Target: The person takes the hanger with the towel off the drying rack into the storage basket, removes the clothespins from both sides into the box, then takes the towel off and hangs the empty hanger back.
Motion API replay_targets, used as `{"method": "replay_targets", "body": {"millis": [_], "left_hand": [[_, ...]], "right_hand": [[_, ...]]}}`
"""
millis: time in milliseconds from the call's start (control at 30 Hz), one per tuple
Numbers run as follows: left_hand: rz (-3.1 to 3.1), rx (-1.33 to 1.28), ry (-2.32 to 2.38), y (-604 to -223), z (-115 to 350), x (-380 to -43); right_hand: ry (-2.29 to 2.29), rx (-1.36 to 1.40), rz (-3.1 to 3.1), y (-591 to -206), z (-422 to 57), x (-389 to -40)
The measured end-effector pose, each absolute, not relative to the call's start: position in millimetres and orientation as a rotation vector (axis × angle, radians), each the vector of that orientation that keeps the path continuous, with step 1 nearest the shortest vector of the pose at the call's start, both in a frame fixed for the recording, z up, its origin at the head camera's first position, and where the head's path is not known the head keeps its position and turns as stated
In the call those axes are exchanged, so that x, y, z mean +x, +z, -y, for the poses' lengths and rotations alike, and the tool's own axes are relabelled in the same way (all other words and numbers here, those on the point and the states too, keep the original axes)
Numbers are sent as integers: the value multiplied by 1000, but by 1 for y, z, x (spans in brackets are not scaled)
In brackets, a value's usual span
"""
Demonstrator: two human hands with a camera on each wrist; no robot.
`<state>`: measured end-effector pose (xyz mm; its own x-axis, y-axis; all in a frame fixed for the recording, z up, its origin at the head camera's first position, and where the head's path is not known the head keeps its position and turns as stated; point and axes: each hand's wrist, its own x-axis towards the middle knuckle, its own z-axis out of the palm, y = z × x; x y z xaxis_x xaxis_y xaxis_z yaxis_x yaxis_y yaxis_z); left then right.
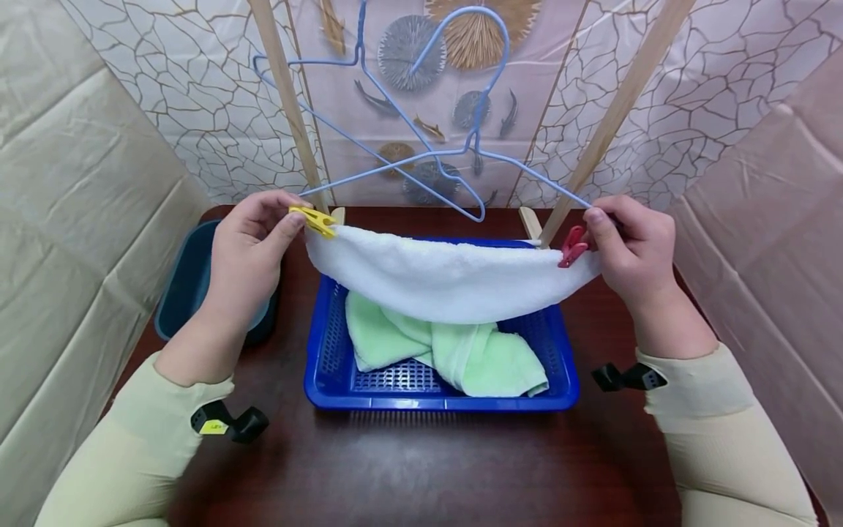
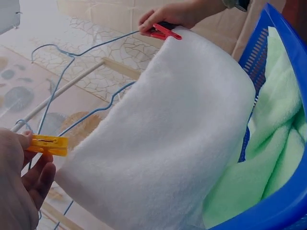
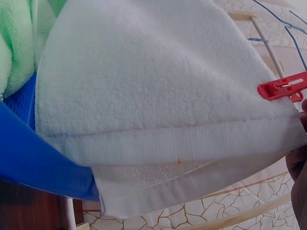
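Observation:
A white towel (image 1: pixel 441 278) hangs folded over the lower part of a blue hanger (image 1: pixel 408 161), sagging in the middle above the basket. My left hand (image 1: pixel 246 252) pinches a yellow clothespin (image 1: pixel 315 221) at the towel's left upper corner; the same clothespin (image 2: pixel 48 145) shows between thumb and fingers in the left wrist view. At the other end, my right hand (image 1: pixel 632 252) grips the hanger's right tip by the towel's corner. A red clothespin (image 1: pixel 573 247) clips the towel's edge just inside those fingers. The right wrist view shows the towel's hemmed side (image 3: pixel 177 143).
Below the towel, a blue basket (image 1: pixel 441 403) holds a crumpled light green towel (image 1: pixel 487 362). A dark teal tub (image 1: pixel 184 285) stands at left. Behind, another blue hanger (image 1: pixel 395 110) hangs between the wooden posts (image 1: pixel 619 110) of a rack.

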<state>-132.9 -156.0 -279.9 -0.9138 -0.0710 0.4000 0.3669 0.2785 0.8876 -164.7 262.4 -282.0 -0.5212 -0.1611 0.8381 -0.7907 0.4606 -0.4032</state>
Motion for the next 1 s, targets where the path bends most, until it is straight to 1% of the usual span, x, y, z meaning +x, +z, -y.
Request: {"method": "replay_targets", "body": {"millis": [167, 300, 767, 1000], "left_hand": [[2123, -234, -1767, -273, 161, -131], [2115, -227, -1761, -275, 167, -133], [2371, -214, -1393, -290, 190, -135], [2383, -228, -1267, -298, 205, -133]], "right_hand": [[1056, 753, 1979, -282, -262, -164], [1042, 720, 1998, -282, -262, -162], [1032, 726, 2015, -284, -261, -163], [1048, 727, 2006, -281, -257, -161]]}}
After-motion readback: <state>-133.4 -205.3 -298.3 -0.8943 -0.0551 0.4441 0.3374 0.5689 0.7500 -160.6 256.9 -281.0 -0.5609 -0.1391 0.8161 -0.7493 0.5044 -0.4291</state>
